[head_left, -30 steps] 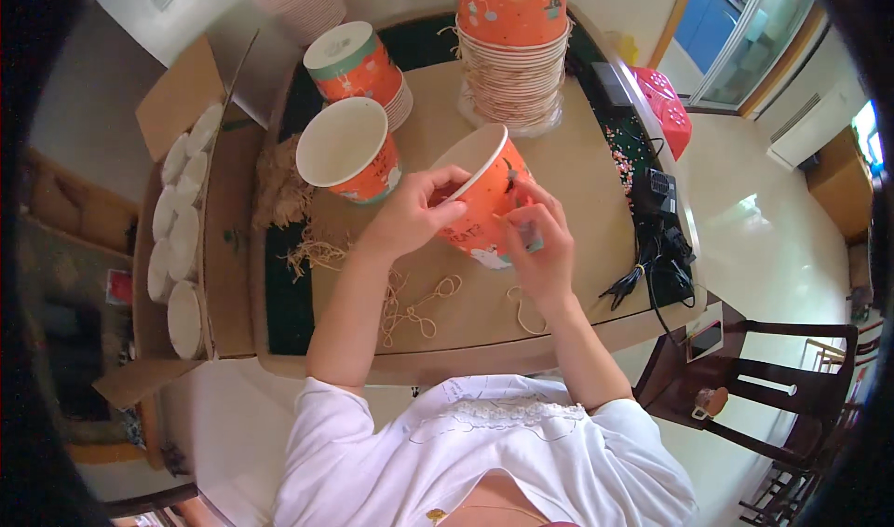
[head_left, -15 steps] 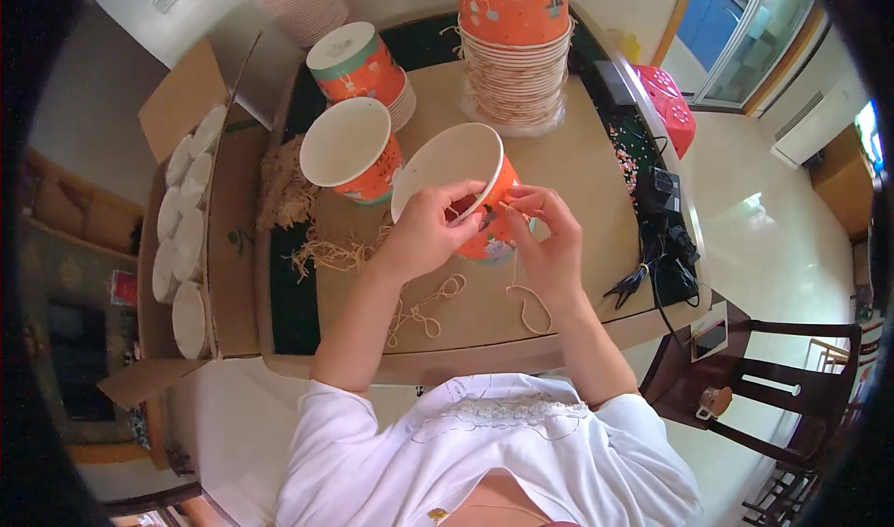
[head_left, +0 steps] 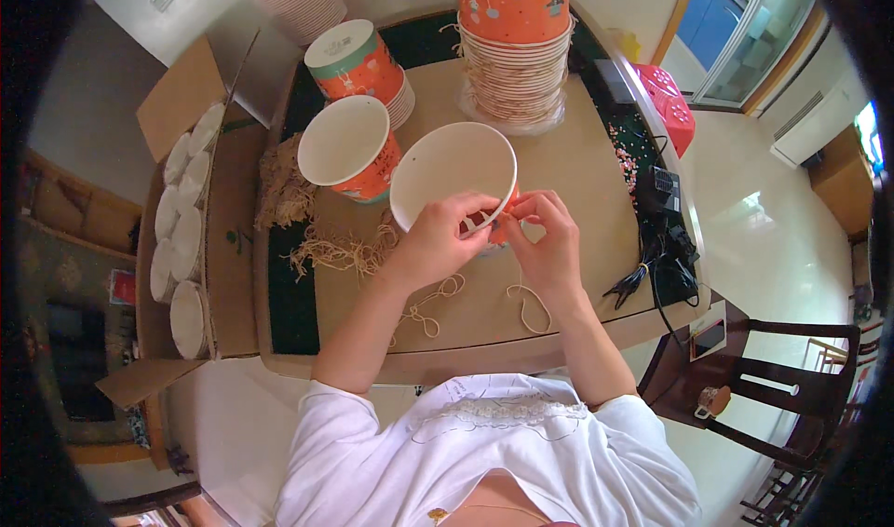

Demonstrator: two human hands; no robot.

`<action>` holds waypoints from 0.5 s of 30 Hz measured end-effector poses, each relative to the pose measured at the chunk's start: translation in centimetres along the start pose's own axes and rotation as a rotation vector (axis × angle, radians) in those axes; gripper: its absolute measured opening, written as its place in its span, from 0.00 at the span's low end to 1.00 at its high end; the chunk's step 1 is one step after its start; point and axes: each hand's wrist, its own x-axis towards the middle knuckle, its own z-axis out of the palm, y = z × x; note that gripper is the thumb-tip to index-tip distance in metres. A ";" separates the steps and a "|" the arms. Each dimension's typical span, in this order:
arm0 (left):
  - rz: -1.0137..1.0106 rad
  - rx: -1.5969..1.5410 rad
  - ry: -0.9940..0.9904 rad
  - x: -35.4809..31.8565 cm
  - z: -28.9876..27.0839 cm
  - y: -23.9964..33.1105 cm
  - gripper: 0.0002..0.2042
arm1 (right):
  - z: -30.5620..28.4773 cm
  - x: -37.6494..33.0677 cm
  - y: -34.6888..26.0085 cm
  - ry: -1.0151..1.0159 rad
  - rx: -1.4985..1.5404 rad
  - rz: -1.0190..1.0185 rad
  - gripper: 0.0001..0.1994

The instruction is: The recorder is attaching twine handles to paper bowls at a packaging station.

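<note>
Orange paper cup (head_left: 453,175) tilted mouth-up over the tabletop (head_left: 596,168) centre, rim pinched by left hand (head_left: 436,241), right hand (head_left: 548,240) closed on its side near a thin string (head_left: 532,307). Just beside, toward the left edge, a second open cup (head_left: 346,145); loose twine pile (head_left: 337,246) below it. Tall cup stack (head_left: 514,47) at the far edge. Cardboard box of lids (head_left: 189,238) off the left edge.

Home room used as a piecework station: wooden table (head_left: 577,182) bearing tall stacks of orange paper cups (head_left: 514,52) and loose twine loops (head_left: 428,308), open cardboard box of white lids (head_left: 186,238) at left, dark wooden chair (head_left: 792,406) at right, glazed door (head_left: 745,33) far right.
</note>
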 end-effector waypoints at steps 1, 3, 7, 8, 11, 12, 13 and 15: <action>-0.016 -0.003 -0.028 0.1 0.0 0.1 0.14 | -0.1 -0.1 0.2 0.001 -0.022 0.000 0.07; -0.020 -0.044 -0.039 0.2 0.2 -0.5 0.13 | -0.2 -0.2 0.3 -0.002 -0.044 -0.002 0.07; 0.059 0.130 -0.032 0.5 0.6 -1.9 0.11 | -0.2 -0.7 0.6 -0.032 -0.062 0.027 0.06; 0.057 0.127 -0.023 0.5 0.8 -2.1 0.11 | -0.2 -0.8 1.0 -0.045 -0.059 0.029 0.05; 0.133 0.283 0.022 0.9 1.7 -2.3 0.08 | -0.3 -1.4 2.1 -0.067 -0.027 0.089 0.06; 0.122 0.301 0.039 1.0 2.0 -2.2 0.06 | -0.3 -1.6 2.5 -0.072 -0.031 0.087 0.06; 0.111 0.318 0.057 1.1 2.2 -2.2 0.05 | -0.4 -2.0 2.9 -0.077 0.099 0.230 0.07; 0.034 0.205 0.105 1.4 2.4 -2.5 0.05 | -0.6 -2.8 2.7 -0.086 0.224 0.369 0.08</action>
